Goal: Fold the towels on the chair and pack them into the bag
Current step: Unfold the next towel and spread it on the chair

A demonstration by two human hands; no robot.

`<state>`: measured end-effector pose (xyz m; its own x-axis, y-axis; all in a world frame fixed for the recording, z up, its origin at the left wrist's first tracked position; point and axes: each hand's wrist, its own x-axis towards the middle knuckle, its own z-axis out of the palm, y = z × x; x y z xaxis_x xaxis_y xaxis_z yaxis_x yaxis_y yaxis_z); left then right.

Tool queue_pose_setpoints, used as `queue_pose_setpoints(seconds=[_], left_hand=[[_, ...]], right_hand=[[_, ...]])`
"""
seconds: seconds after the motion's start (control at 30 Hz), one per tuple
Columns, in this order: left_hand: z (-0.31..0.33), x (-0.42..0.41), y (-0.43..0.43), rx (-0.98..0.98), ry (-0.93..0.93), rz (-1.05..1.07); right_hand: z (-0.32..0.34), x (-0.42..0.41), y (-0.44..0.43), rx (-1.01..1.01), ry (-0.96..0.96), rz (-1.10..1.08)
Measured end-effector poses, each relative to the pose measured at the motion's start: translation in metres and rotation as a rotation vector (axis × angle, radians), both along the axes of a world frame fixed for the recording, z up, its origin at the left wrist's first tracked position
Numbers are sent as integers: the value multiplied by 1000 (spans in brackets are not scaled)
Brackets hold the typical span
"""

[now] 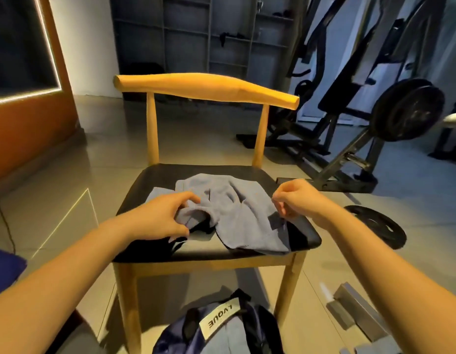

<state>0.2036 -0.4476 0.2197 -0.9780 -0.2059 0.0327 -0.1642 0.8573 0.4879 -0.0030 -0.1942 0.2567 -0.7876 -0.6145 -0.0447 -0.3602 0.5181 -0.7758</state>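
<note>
A grey-blue towel (pixel 237 213) lies crumpled between the two hands on the chair (pixel 160 177) seat. The left hand (pixel 158 215) curls its fingers round the towel's left fold, and the right hand (pixel 296 198) seems to pinch its right edge. The step looks like spreading it flat before folding. Next, both hands need matching corners, pulled taut. The bag (pixel 221 325) sits on the floor below the forearms.

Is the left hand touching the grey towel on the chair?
Touching. In the head view, the left hand grips a raised fold of the grey towel.
</note>
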Motion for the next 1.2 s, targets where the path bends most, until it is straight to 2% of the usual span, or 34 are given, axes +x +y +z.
queue_pose_setpoints(seconds=[0.07,0.13,0.2,0.23,0.37,0.5,0.6,0.63,0.67,0.73,0.77,0.83,0.87,0.9,1.0,1.03,1.2], left_hand=[[-1,9,-7,-245,-15,29],[0,14,-12,-404,44,108],[1,18,-15,-447,121,186],[1,20,-15,-393,176,214],[5,22,-10,-5,356,226],[12,18,-5,149,444,193],[15,13,0,309,501,196],[14,10,3,410,504,199],[13,6,5,508,504,209],[10,-3,12,644,490,253],[8,-7,19,693,480,268],[4,-14,33,744,445,265],[1,-17,39,702,407,249],[-2,-18,43,571,360,220],[-10,-19,43,-59,320,186],[-11,-18,41,-152,326,190],[-19,-9,35,-144,350,131]], right_hand=[[1,-6,15,203,-9,-108],[-2,-5,26,422,-104,-116],[-8,-1,33,530,-200,-103],[-11,1,32,517,-228,-109],[-27,11,18,315,-180,-212],[-24,11,15,232,-203,-223],[-11,2,19,-91,-213,-282],[-7,1,19,-232,-163,-299],[-2,1,20,-348,-34,-311],[5,8,19,-503,312,-269],[7,16,16,-535,432,-209],[1,34,6,-510,529,-55],[-9,38,1,-449,538,0],[-21,41,-4,-370,535,35],[-52,37,-9,-171,421,50],[-56,35,-8,-172,356,42],[-48,36,-8,-224,94,35]])
